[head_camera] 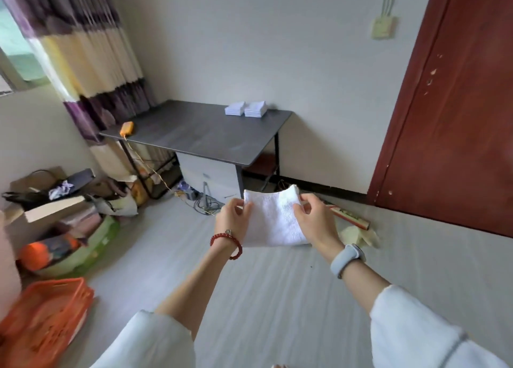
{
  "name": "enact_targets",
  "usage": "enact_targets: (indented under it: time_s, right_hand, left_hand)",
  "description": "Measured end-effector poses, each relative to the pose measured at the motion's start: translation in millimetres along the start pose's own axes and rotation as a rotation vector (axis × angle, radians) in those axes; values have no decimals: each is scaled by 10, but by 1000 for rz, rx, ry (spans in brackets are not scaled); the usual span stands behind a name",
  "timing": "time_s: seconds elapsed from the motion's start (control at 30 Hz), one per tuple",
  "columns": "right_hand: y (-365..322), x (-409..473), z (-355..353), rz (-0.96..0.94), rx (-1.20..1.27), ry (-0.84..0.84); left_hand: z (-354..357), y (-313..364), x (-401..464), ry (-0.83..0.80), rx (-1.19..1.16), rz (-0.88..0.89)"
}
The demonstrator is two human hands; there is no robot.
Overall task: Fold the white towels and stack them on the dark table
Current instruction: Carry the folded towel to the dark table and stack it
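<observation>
Gripping white towel (274,220), both hands | dark table (200,134): two folded stacks (245,108) | grey floor (277,298)

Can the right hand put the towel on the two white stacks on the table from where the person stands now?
Probably not yet. The right hand grips the towel over the floor, and the stacks lie at the table's far edge, beyond arm's reach.

white towel (273,220), dark grey table (200,134), purple-and-cream striped curtain (91,57), orange basket (44,320)
</observation>
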State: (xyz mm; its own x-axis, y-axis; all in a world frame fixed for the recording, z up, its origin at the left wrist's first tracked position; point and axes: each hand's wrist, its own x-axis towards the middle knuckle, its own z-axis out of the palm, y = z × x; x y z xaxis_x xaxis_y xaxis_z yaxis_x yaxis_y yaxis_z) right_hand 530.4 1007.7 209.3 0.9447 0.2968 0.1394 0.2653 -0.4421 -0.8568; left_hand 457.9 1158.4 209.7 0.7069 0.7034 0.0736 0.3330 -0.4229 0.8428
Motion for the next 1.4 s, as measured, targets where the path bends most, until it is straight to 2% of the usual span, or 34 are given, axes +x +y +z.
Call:
enact_targets:
  time_s: [0.2,0.43,0.63,0.73,0.87,1.03,1.4]
  right_hand:
    - [-413,1658,960,45,114,-162]
    - [-715,3041,2250,151,148,-455]
    - [-1007,4337,3516,193,210,-511]
    - [-1196,5074,4120,250,244,-510]
    - [-1332,5924,4675,341,268,-488]
    - [-1114,6875,4963,462,227,-404]
    - [-447,9567,5350,432,104,-119]
  left_hand:
    - [-227,-138,1834,5,20,-53]
    - [-564,-774,3438,12,77,-197]
    - [-824,-1329,5221,58,73,-181]
    - [-957,-1521,6198,3,19,-201]
    - [-961,-1694,7299,-178,-71,-247]
    - [-482,-1760,8490,-415,-168,-389]
    - [1116,-1394,11167,-504,-141,-242]
